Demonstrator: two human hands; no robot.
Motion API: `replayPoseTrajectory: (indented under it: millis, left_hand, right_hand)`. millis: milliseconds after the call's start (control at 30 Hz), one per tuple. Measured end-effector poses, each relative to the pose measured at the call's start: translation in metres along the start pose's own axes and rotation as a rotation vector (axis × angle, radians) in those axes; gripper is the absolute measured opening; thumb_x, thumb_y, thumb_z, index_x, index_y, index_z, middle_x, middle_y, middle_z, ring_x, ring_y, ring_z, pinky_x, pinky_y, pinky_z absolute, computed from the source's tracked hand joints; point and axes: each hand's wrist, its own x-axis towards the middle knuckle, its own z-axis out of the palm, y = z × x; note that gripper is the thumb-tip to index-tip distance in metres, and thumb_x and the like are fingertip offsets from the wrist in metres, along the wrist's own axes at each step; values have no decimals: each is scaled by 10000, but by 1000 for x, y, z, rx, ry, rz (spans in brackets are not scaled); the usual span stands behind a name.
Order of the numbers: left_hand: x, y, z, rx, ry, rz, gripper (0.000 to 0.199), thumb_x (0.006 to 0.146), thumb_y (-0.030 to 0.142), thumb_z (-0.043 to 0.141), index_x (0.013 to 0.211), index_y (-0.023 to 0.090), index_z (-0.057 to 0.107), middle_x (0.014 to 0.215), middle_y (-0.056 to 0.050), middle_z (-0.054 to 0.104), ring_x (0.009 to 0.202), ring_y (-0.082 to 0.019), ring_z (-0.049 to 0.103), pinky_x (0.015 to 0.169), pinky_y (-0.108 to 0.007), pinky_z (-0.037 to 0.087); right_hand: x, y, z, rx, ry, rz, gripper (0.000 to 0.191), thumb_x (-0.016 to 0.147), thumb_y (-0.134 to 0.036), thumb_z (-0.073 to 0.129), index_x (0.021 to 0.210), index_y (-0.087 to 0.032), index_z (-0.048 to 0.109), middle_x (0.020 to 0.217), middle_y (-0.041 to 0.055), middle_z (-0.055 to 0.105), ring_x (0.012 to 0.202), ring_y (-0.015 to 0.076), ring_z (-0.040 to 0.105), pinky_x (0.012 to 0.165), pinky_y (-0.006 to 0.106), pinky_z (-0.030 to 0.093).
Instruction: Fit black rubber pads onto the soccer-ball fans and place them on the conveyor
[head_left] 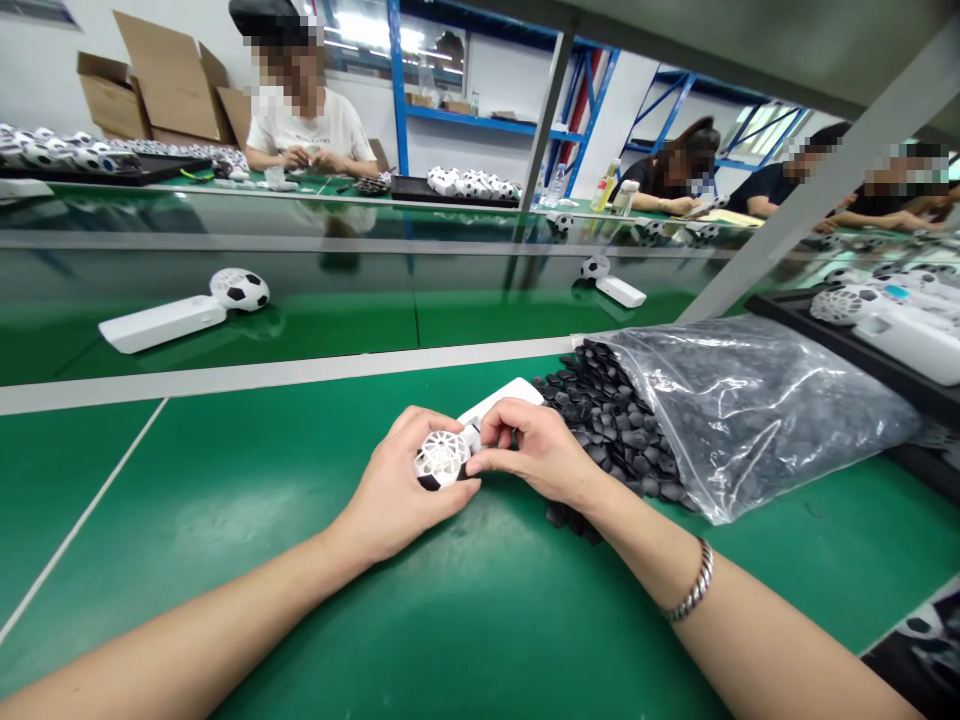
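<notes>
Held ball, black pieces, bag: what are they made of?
Ball: likely rigid moulded plastic, smooth white; thin, even lattice.
Black pieces: probably plastic, fairly matte, with soft grey sheen; rubber possible.
Bag: clear, glossy plastic film; creases and bright highlights.

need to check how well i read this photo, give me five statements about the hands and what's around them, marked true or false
1. The left hand holds a ball with an openwork white shell. True.
2. The right hand is well away from that ball. False: its fingers are at the ball's side.
3. The black pieces lie to the left of both hands. False: they lie to the right, around the mouth of a clear plastic bag.
4. A twisted metal bracelet is on the right arm. True.
5. The person at upper left wears a black shirt. False: the shirt is white.
</notes>
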Motion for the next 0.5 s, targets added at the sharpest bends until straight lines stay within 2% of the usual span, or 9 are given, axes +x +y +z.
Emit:
replayPoseTrajectory:
  millis: [267,500]
  left_hand:
    - [-1,4,3,-11,31,-76,318,636,233,640,932,225,524,920,1,502,780,-154,523,662,-265,420]
    - [1,2,5,-4,108,4,293,624,165,607,907,209,547,945,-14,527,883,-178,521,765,-290,417]
  right_hand:
    - [3,0,1,57,0,11,270,664,-352,718,677,-163,527,679,-40,495,579,70,406,533,196,348]
    - [6,4,8,5,41,-5,283,695,-371,689,660,-169,494,668,-43,479,576,72,395,531,198,340]
